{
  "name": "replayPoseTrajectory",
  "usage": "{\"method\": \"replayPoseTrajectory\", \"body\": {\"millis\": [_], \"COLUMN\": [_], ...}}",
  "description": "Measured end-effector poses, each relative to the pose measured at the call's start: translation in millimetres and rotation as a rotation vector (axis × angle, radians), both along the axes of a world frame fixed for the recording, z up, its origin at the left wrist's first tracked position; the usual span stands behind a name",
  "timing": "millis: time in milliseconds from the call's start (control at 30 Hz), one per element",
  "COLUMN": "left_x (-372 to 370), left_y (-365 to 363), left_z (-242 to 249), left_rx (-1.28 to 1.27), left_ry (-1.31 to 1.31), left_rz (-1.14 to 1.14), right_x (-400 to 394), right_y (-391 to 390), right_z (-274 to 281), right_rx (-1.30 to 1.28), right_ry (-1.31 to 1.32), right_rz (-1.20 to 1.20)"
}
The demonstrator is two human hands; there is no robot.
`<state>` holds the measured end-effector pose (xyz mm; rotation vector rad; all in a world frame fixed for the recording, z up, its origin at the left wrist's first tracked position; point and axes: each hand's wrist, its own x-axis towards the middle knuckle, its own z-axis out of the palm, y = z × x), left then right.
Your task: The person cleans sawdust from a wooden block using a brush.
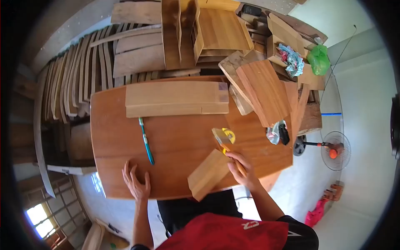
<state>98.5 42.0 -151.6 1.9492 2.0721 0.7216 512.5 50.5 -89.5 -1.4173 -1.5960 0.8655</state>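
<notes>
My right hand (242,167) is closed round the handle of a paintbrush (225,149). The brush's wide bristle end points up and away from me, beside a round yellow item (229,134) that it partly covers. Just left of this hand a short wooden block (208,174) lies at a slant near the table's front edge. My left hand (136,181) rests on the wooden table (116,137) with its fingers apart and nothing in it. Between the hands and farther back lies a teal toothbrush (146,141).
A long wooden board (175,98) lies along the table's back. Wide boards (264,89) are stacked at its right, with a crumpled wrapper (273,134) close by. Many planks (79,79) lean at the back left. A fan (333,151) stands right of the table.
</notes>
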Motion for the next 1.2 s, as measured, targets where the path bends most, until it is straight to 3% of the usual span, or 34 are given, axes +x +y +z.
{"method": "replayPoseTrajectory", "body": {"millis": [233, 467, 667, 767, 867, 933, 1000, 1100, 1200], "left_x": [-2.9, -0.7, 0.5, 1.1, 8.6, 38.9, 78.2, 124.8, 136.6], "left_y": [-5.4, -6.7, -16.8, -22.7, -36.9, -52.4, -62.2, -58.5, -29.6], "left_z": [-15.1, -20.8, -26.2, -21.6, -20.8, -9.9, -0.3, 10.0, -12.6], "left_rx": [0.070, 0.160, 0.270, 0.359, 0.402, 0.327, 0.215, 0.186, -0.083], "left_ry": [-0.059, -0.070, -0.073, -0.109, -0.293, -0.355, -0.504, -0.537, -0.778], "left_rz": [-0.024, -0.019, -0.013, -0.073, -0.200, -0.379, -0.482, -0.503, -0.497], "right_x": [-13.3, -1.9, 22.2, 17.0, 9.5, 12.4, 17.7, 15.2, 22.1], "right_y": [-2.6, -22.5, -40.7, -40.1, -41.3, -39.9, -43.7, -41.8, -28.1], "right_z": [-48.3, -72.1, -97.4, -94.9, -91.4, -100.9, -102.4, -94.4, -112.9], "right_rx": [0.137, 0.424, 0.506, 0.373, 0.394, 0.485, 0.412, 0.402, 0.532], "right_ry": [0.202, -0.094, -0.093, 0.264, 0.250, 0.241, 0.283, 0.358, 0.384], "right_rz": [-0.137, -0.181, -0.384, -0.469, -0.431, -0.429, -0.399, -0.419, -0.476]}}
